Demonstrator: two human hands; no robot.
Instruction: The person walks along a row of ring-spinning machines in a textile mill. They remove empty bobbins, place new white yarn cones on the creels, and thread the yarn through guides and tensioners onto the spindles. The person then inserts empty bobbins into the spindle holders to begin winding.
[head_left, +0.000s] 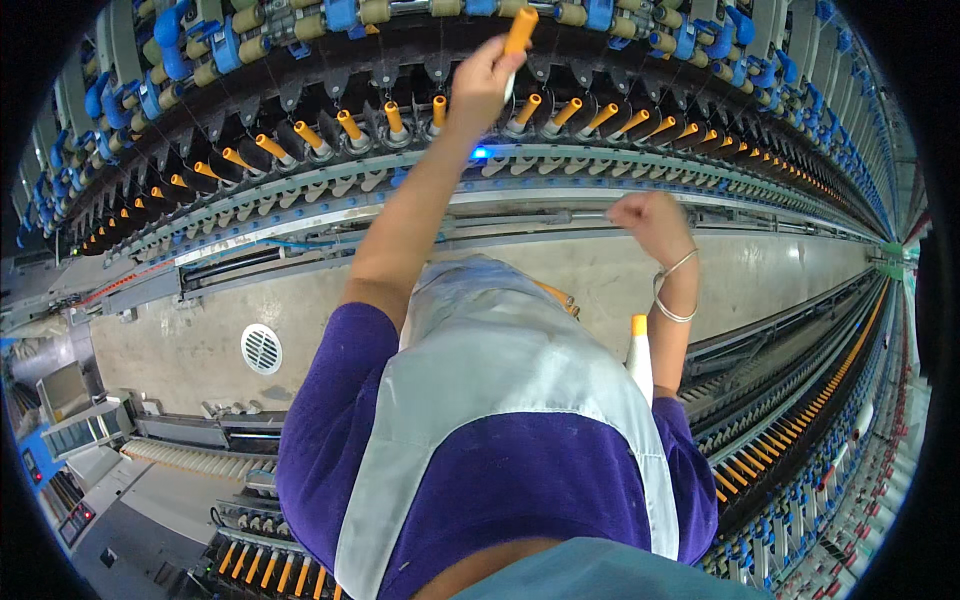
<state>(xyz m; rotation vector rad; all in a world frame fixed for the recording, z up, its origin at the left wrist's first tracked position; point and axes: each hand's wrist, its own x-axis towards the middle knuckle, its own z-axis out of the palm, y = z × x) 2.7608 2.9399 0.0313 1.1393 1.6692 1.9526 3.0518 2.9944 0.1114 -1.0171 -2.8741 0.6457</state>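
My left hand [478,92] is raised over a long spinning frame and closed round a bobbin [521,30] with an orange top and a white lower part. That bobbin is held tilted above the row of orange-topped bobbins [349,127] standing on the frame's spindles. Over the aisle, in front of the frame's lower rail, my right hand [652,222] has its fingers drawn together in a pinch, slightly blurred. Anything between those fingertips is too small to make out. Another white bobbin [641,356] with an orange tip stands upright against my apron, next to my right forearm.
Blue and tan drafting rollers [228,50] line the frame's top. A blue light [481,153] glows on its rail [590,152]. Behind me runs a second row of orange-topped bobbins [770,440]. A round floor grate [262,349] lies at left, near grey machine housings [150,515].
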